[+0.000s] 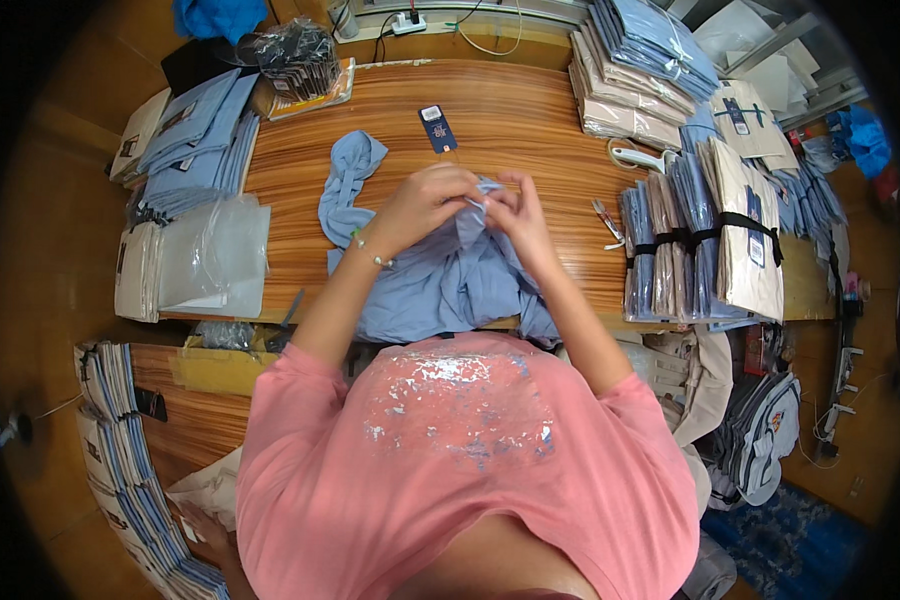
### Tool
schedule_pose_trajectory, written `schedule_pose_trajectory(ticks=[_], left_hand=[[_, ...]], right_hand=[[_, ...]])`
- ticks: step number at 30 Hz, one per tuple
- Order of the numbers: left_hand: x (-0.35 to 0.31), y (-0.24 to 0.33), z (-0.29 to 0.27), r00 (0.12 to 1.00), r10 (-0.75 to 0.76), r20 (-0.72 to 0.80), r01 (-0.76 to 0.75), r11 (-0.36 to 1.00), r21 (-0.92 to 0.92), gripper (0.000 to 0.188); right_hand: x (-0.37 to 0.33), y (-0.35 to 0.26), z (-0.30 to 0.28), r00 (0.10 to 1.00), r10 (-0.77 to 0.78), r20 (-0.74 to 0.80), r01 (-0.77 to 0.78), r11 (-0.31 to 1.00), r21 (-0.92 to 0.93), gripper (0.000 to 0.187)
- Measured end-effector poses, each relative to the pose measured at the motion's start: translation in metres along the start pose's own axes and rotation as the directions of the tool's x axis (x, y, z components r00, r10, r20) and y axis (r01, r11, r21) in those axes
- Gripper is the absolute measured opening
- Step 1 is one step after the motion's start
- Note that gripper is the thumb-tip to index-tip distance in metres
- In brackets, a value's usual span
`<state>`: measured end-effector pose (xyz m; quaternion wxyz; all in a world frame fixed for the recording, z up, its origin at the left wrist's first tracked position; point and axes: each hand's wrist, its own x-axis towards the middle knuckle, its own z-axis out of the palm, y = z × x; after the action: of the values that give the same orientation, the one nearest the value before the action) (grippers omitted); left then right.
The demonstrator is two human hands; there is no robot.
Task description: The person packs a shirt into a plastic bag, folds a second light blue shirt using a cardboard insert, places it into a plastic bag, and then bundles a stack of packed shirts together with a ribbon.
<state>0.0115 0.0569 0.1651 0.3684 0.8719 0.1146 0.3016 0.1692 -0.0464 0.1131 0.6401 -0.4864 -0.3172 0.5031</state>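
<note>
A light blue shirt (425, 285) lies bunched on the wooden table at its near edge, close against my body. One sleeve (342, 190) stretches out to the left and curls away from me. Both hands lift a fold of the cloth at the shirt's far end. My left hand (432, 205) is closed on this fold, fingers bent over it. My right hand (518, 218) pinches the same fold from the other side, its fingertips close to the left ones. Just beyond the hands lies a dark blue hang tag (436, 130); a thin string seems to run from it towards the cloth.
Folded shirts in transparent bags (195, 140) and a stack of plastic sleeves (215, 255) stand at left. Banded shirt bundles (685, 235), small snips (607, 222) and a white-handled tool (642, 158) are at right. Another person's hand (205, 530) shows at lower left.
</note>
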Motion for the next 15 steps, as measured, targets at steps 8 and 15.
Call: schedule_pose_trajectory(ticks=[8,15], left_hand=[[-0.026,0.017,-0.076,0.843,-0.154,-0.515,-0.063,0.923,-0.380,0.021],[-0.019,0.073,-0.113,0.746,0.038,-0.665,-0.229,0.952,-0.203,0.021]], right_hand=[[-0.055,0.063,-0.086,0.995,-0.028,-0.097,-0.069,0.513,-0.856,0.038],[0.057,-0.123,-0.037,0.541,-0.835,0.100,0.167,-0.010,-0.986,0.042]])
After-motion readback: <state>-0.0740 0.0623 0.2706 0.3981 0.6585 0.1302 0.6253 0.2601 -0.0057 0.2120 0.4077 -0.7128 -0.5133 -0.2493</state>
